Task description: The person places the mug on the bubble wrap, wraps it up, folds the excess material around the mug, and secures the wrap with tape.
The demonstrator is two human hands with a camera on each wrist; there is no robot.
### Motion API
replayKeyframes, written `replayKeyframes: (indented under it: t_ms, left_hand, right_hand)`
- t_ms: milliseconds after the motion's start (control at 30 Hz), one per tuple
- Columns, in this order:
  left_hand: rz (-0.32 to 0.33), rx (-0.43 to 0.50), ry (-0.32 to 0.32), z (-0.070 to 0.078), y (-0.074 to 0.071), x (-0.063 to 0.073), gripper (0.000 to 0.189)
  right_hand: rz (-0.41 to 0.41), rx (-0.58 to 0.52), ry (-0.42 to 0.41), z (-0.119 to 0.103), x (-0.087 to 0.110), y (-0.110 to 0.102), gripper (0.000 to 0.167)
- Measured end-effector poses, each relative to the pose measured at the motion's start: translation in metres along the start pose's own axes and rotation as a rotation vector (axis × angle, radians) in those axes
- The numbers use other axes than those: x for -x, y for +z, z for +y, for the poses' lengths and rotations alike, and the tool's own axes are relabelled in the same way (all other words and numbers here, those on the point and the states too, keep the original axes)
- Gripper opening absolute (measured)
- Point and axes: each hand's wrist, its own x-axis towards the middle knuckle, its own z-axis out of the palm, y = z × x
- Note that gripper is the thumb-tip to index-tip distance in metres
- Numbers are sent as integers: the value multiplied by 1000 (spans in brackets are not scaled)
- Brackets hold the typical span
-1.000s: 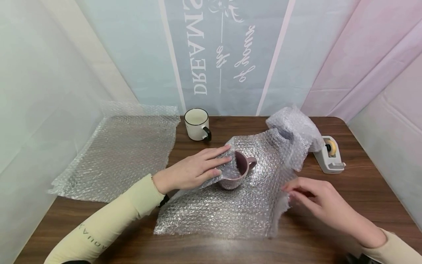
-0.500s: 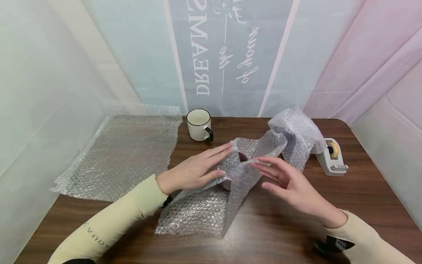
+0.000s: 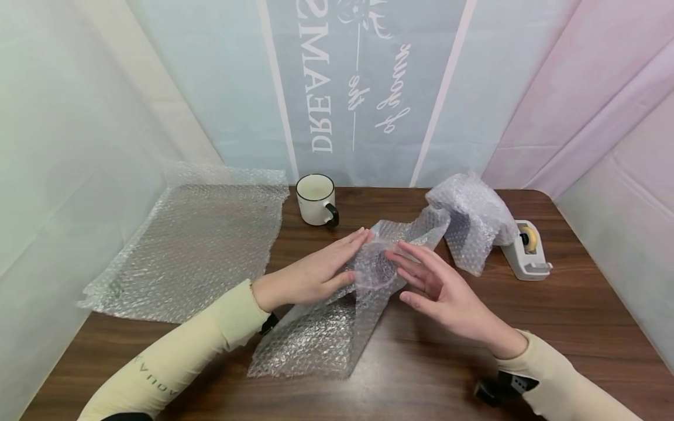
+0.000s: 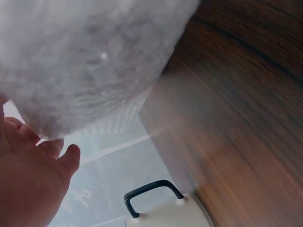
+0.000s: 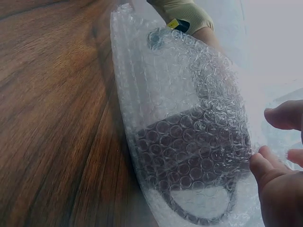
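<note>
A purplish mug (image 5: 189, 156) stands under a sheet of bubble wrap (image 3: 310, 345), seen through the film with its handle in the right wrist view. Wrap from both sides lies over its mouth. My left hand (image 3: 316, 272), fingers extended, rests on the wrap at the mug's left rim. From the right, my right hand (image 3: 447, 295) touches the folded wrap over the mug's top with its fingertips. Its thumb stands apart from the film. Behind the hands is a white mug (image 3: 315, 202) with a black rim and handle.
Another bubble wrap sheet (image 3: 195, 245) lies flat at the left. A bundled bubble wrap parcel (image 3: 474, 204) sits at the back right, its loose end near the working sheet. Beside it stands a white tape dispenser (image 3: 526, 257) with yellow tape. Fabric walls surround the wooden table (image 3: 421, 380).
My right hand has brought the sheet's right side up and leftward over the purplish mug, covering its mouth and handle. My left hand has stayed nearly still on the wrap.
</note>
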Motion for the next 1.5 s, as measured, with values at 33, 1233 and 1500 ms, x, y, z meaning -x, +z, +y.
replayKeyframes:
  t_ms: [33,1233,1500]
  left_hand:
    - [-9,13,-2,0,0,0,73]
    - [160,465,162,-3,3,-6,109]
    - [133,361,114,-5,-3,-3,100]
  right_hand:
    - [-1,-1,-11,0,0,1,79]
    - [-207,1154,-155,1,-19,20,63]
    - [-209,1131,-170,4,-26,20,66]
